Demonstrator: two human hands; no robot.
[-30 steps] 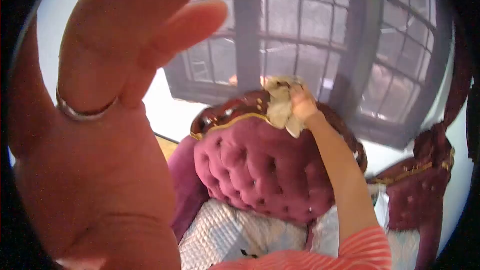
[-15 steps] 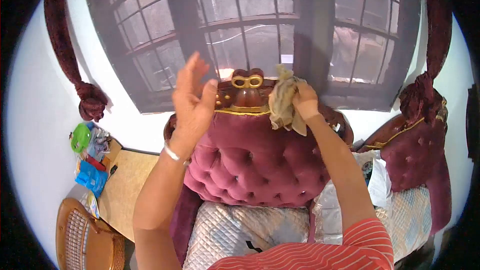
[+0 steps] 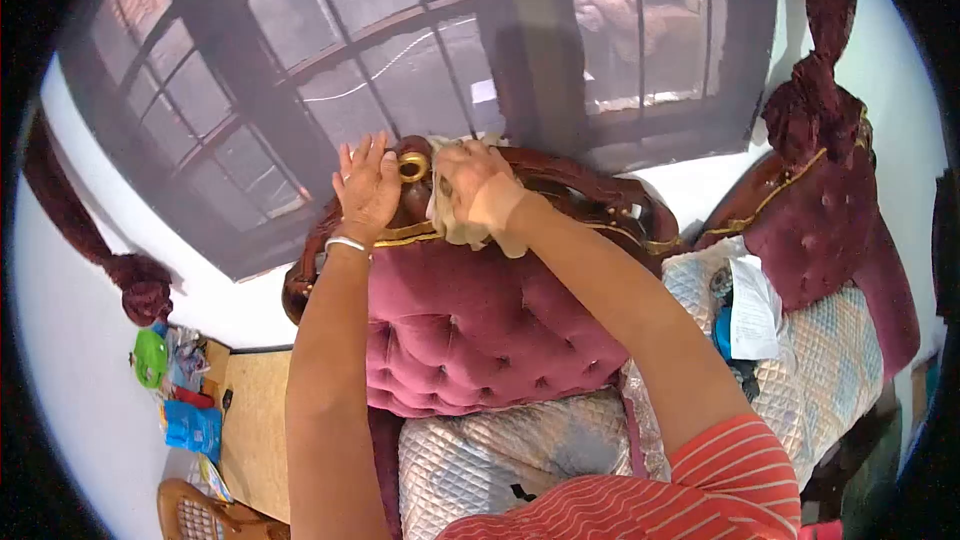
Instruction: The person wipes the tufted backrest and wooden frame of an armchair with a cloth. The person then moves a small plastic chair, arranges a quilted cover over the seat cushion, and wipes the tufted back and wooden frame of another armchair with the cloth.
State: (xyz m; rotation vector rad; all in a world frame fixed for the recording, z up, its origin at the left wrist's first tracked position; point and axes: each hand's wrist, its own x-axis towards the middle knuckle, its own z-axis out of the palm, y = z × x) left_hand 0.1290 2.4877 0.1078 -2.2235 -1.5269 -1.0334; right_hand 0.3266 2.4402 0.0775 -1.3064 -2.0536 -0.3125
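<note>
Since 0.5 s ago, the cloth (image 3: 462,227) has been carried leftward along the carved wooden crest (image 3: 590,180) of the chair, and the gold ornament (image 3: 421,156) at its middle has been reached. Of the ornament's 2 loops, only 1 is now left in sight; the other is covered by the cloth and the right hand (image 3: 476,180). The left hand (image 3: 368,188), which was raised in the air, has been brought to the crest on the other side of the ornament. By this, the work is judged to be centred on the ornament, with both hands engaged there.

The cloth is bunched under the right palm and held by curled fingers, its lower folds hung over the top of the tufted backrest (image 3: 490,325). The left hand is spread, with nothing held in it, and the cloth lies just to its right, apart from it, with the visible loop between. Whether the left palm is pressed on the wood cannot be told for certain, as the contact is hidden.
</note>
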